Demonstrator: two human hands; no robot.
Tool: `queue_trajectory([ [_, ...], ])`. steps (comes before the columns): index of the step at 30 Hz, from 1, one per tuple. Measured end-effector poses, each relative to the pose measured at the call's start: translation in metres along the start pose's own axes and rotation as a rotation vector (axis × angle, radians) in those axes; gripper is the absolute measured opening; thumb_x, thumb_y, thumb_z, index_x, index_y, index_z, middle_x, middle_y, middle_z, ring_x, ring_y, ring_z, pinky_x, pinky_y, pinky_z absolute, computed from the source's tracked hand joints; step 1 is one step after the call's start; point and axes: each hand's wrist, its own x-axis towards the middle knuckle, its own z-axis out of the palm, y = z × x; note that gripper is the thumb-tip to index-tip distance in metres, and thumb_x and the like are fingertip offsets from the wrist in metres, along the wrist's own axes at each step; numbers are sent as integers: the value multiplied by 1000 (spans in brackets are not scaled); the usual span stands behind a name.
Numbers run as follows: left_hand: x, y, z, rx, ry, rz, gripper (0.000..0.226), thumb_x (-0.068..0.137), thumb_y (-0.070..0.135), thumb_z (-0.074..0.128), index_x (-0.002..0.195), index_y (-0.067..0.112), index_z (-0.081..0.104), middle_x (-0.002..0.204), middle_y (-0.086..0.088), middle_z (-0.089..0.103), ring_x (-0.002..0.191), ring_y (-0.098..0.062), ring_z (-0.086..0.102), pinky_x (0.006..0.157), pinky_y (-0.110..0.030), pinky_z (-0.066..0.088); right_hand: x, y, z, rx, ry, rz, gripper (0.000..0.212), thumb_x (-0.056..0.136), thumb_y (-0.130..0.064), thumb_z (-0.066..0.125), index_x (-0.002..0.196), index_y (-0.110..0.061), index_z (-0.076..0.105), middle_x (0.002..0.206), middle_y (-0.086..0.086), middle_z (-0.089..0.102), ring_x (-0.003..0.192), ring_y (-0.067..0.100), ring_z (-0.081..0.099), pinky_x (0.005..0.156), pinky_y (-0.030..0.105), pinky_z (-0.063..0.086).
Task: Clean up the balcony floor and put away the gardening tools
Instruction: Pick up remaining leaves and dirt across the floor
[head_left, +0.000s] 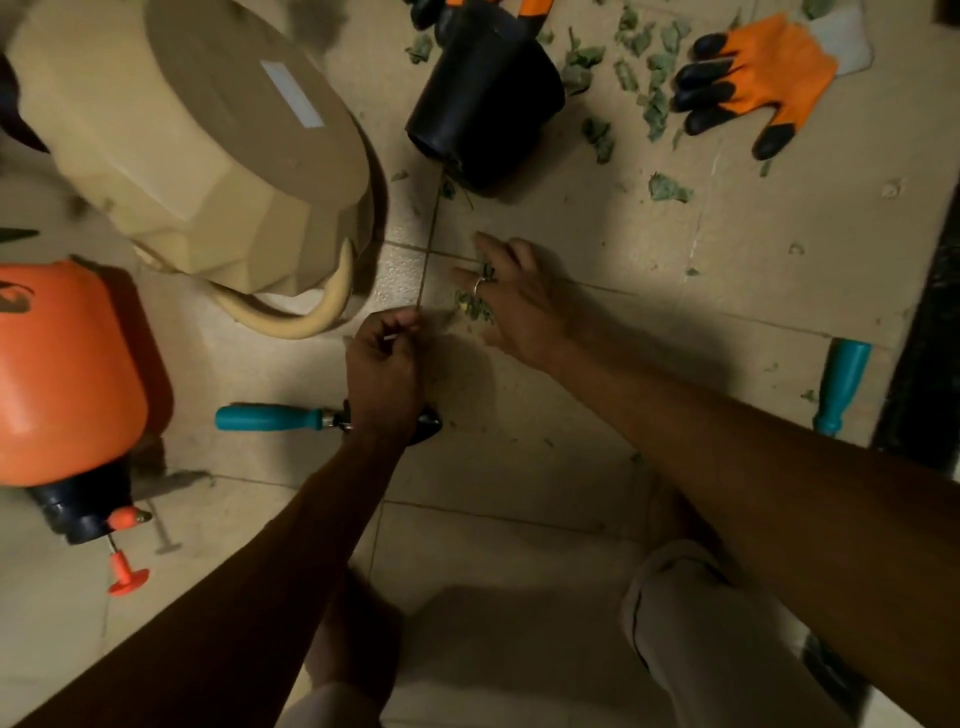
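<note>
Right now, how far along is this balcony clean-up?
Early. Nothing looks put away. In hand: the right hand rests spread on a small leaf clump; the left hand is curled, whether it holds anything I cannot tell. Left: the scattered leaves by the orange glove, the tipped black pot, the teal-handled tool, a second teal handle, the watering can and the orange sprayer, all on the floor.

A home gardening spot, a balcony by the task: a beige tiled floor (519, 545) with grout lines carries a tan watering can (218, 145), an orange pressure sprayer (67, 374), a black plant pot (483, 98) on its side, a garden glove (753, 83), a teal-handled hand tool (265, 417), a second teal handle (841, 387) and scattered leaf scraps (654, 104).
</note>
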Motion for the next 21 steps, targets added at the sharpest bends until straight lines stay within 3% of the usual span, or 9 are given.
queue_trajectory([
  [3, -4, 12, 6, -124, 6, -183, 28, 99, 5, 52, 98, 27, 69, 105, -2, 71, 105, -28, 67, 96, -51, 56, -14, -1, 8, -2, 118, -72, 55, 84, -11, 77, 136, -16, 60, 155, 13, 37, 135, 35, 40, 102, 44, 49],
  [7, -12, 27, 17, -205, -87, -369, 20, 104, 12, 50, 112, 14, 67, 110, -7, 72, 101, -23, 67, 80, -33, 57, -32, 0, 22, -53, 129, -155, 28, 100, -13, 50, 124, -12, 64, 136, 13, 51, 126, 33, 44, 100, 47, 47],
  [9, -14, 29, 23, -189, -164, -426, 23, 104, 17, 51, 119, 12, 67, 114, -8, 73, 104, -22, 69, 81, -32, 58, -33, 2, 21, -58, 202, -159, 13, 87, -4, 68, 100, -8, 72, 109, 13, 61, 105, 32, 57, 81, 38, 53],
  [11, -14, 33, 27, -155, -204, -483, 24, 102, 18, 52, 118, 13, 69, 115, -8, 74, 108, -26, 69, 90, -39, 59, -31, 4, 18, 37, 191, -168, 10, 80, 2, 71, 88, -4, 74, 95, 13, 63, 93, 32, 61, 71, 34, 52],
  [13, -16, 36, 32, -111, -219, -520, 24, 101, 17, 50, 112, 14, 71, 113, -10, 74, 110, -31, 68, 97, -46, 58, -29, 0, 11, 161, 101, -28, 18, 88, -2, 62, 100, -5, 75, 103, 13, 65, 99, 29, 61, 81, 36, 51],
  [16, -24, 47, 39, -114, -185, -547, 28, 107, 30, 43, 105, 18, 68, 109, -7, 72, 108, -29, 69, 96, -44, 58, -36, -8, -4, 658, 125, 379, 19, 90, -7, 67, 103, -14, 79, 101, 2, 75, 89, 8, 64, 86, 29, 56],
  [19, -26, 61, 48, -337, -257, -681, 53, 108, 54, 27, 110, 17, 65, 116, -9, 71, 107, -25, 68, 94, -43, 56, -56, -31, -33, 957, 187, 433, 15, 90, -8, 70, 101, -12, 79, 96, -2, 76, 83, 2, 67, 72, 9, 50],
  [21, -26, 70, 53, -529, -302, -776, 61, 108, 55, 22, 112, 12, 66, 115, -10, 71, 108, -26, 67, 90, -42, 54, -69, -46, -42, 875, 197, 392, 19, 90, -4, 68, 104, -12, 78, 102, 0, 76, 88, 3, 65, 70, 1, 42],
])
